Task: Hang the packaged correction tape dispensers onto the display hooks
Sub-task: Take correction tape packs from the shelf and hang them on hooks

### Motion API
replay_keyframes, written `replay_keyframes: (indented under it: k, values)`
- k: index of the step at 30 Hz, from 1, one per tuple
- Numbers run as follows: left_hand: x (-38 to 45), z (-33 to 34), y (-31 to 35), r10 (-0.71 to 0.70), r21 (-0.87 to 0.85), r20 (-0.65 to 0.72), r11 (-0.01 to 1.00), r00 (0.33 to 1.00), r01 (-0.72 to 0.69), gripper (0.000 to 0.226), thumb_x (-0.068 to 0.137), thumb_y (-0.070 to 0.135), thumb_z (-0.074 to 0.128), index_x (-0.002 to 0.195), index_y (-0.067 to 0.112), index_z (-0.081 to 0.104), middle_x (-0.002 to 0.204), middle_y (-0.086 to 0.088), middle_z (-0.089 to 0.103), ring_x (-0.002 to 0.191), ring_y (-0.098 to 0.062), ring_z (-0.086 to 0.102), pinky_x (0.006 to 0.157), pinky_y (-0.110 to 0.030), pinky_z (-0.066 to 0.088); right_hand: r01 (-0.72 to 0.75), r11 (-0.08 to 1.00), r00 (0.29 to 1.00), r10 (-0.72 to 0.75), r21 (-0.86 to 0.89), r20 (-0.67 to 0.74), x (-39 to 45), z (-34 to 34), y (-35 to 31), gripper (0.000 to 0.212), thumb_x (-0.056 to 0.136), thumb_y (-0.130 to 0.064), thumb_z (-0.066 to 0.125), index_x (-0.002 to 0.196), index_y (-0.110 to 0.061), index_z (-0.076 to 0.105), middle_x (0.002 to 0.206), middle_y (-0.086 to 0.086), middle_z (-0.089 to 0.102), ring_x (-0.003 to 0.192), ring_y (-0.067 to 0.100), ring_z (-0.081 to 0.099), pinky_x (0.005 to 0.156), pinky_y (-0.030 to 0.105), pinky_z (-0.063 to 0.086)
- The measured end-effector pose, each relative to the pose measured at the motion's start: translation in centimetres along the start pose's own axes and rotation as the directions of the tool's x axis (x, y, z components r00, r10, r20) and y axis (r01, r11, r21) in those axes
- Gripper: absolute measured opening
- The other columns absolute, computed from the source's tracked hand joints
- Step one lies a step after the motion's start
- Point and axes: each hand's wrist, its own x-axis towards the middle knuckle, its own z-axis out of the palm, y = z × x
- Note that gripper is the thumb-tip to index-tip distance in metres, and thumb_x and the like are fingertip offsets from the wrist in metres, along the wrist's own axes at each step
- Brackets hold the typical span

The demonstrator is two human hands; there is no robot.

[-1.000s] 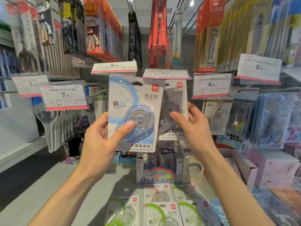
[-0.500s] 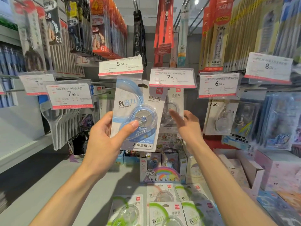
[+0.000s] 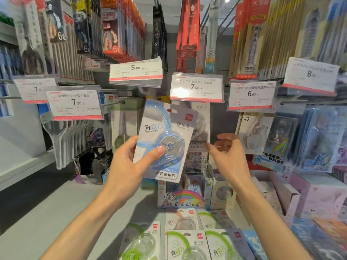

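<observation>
A stationery display wall point(image 3: 223, 53) fills the view, crowded with hanging packs and price tags. The landmark is the price tag marked 7.90 point(image 3: 196, 87) at the centre. Just below and behind that tag hangs a grey correction tape pack point(image 3: 201, 126), already on its hook; the hook itself is hidden by the tag. Far below the tag, on the shelf point(image 3: 56, 203), lie more green correction tape packs point(image 3: 187, 244) not yet hung.

Below and slightly left of the tag, a blue correction tape pack point(image 3: 165, 141) is held up, tilted with its top leaning right, overlapping the grey pack. The left hand point(image 3: 127, 164) grasps its lower left edge, thumb pressed across the front over the dispenser wheel, fingers behind.

The right hand point(image 3: 228, 156), below and right of the tag, is spread loosely, fingers relaxed and gently curved, holding nothing, apparently just clear of the grey pack.

The likely risk: the tag hides the hook tip, so the tilted pack's hang hole could miss it, and the pack might slip, held one-handed by an edge.
</observation>
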Motion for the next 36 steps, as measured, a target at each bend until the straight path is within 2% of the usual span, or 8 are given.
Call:
replay_keyframes:
  k: [2,5,8,13,16,18,25,36]
  values:
    - [0.2,0.9,-0.7,-0.021,-0.022,-0.002,1.0,1.0,0.021,0.03,0.077,0.031,0.078,0.106,0.028,0.074,0.105,0.008,0.081,0.094,-0.009,0.077,0.072,-0.017,0.057,0.041,0.998,0.999,-0.042,0.042,0.022,-1.0,-0.7,-0.2,0.034,0.089,-0.046,0.076,0.111,-0.027,0.06,0.099,-0.015,0.067,0.084,-0.003,0.064,0.064,0.008,0.046]
    - [0.5,2.4,-1.7,-0.055,-0.017,0.016,0.998,0.998,0.056,0.026,0.078,0.035,0.08,0.103,0.032,0.075,0.102,0.009,0.081,0.093,-0.009,0.077,0.072,-0.017,0.056,0.056,0.99,0.968,-0.086,0.131,0.236,-2.5,-0.8,-1.0,0.025,0.087,-0.059,0.069,0.101,-0.039,0.068,0.097,-0.021,0.075,0.091,-0.012,0.066,0.071,0.004,0.048]
    - [0.7,3.4,-2.5,-0.057,0.029,0.064,0.998,0.996,0.055,0.021,0.085,0.03,0.081,0.105,0.033,0.074,0.104,0.01,0.08,0.095,-0.009,0.076,0.076,-0.02,0.056,0.047,0.978,0.929,-0.118,0.204,0.35,-3.1,-0.3,-1.5,0.02,0.09,-0.042,0.075,0.105,-0.03,0.072,0.099,-0.027,0.076,0.09,-0.012,0.07,0.072,0.002,0.048]
    - [1.8,2.9,-0.8,0.051,0.154,-0.018,0.987,0.999,-0.048,0.037,0.083,0.039,0.079,0.116,0.028,0.066,0.109,0.012,0.074,0.101,0.002,0.068,0.082,-0.009,0.05,0.012,0.931,0.954,-0.12,0.365,0.275,-2.5,-1.0,-0.8,0.027,0.091,-0.025,0.078,0.114,-0.016,0.066,0.104,-0.007,0.081,0.097,0.008,0.077,0.075,0.015,0.057]
    - [2.7,2.6,1.8,0.136,0.109,-0.042,0.985,0.99,-0.13,0.037,0.085,0.045,0.078,0.115,0.026,0.067,0.106,0.012,0.074,0.101,-0.003,0.07,0.084,-0.018,0.054,0.04,0.935,0.966,-0.127,0.353,0.227,-2.1,-1.4,-0.3,0.024,0.093,-0.028,0.075,0.112,-0.021,0.063,0.103,-0.007,0.081,0.095,0.01,0.078,0.076,0.018,0.059]
    - [3.2,3.2,3.6,0.142,0.034,0.005,0.989,0.99,-0.142,0.03,0.086,0.042,0.072,0.11,0.026,0.068,0.1,0.006,0.077,0.092,-0.009,0.073,0.076,-0.024,0.057,0.058,0.929,0.971,-0.138,0.366,0.195,-1.9,-1.3,-0.3,0.022,0.094,-0.027,0.075,0.111,-0.02,0.063,0.101,-0.006,0.082,0.094,0.01,0.078,0.075,0.017,0.058]
    - [4.5,4.3,7.3,0.123,-0.263,0.073,0.96,0.99,-0.1,0.011,0.09,0.028,0.065,0.098,0.02,0.065,0.078,-0.002,0.076,0.061,-0.015,0.068,0.055,-0.024,0.053,0.144,0.914,0.97,-0.205,0.38,0.127,-0.6,-0.8,-1.5,0.021,0.096,-0.021,0.073,0.114,-0.022,0.062,0.099,-0.007,0.082,0.092,0.009,0.077,0.075,0.016,0.057]
    - [4.8,4.1,7.9,0.102,-0.265,0.075,0.961,0.992,-0.079,0.019,0.09,0.028,0.063,0.102,0.013,0.063,0.07,-0.001,0.074,0.056,-0.014,0.065,0.052,-0.022,0.051,0.188,0.899,0.974,-0.223,0.396,0.044,0.9,0.4,-3.6,0.023,0.092,-0.037,0.076,0.11,-0.036,0.061,0.094,-0.023,0.078,0.089,-0.007,0.072,0.072,0.006,0.05]
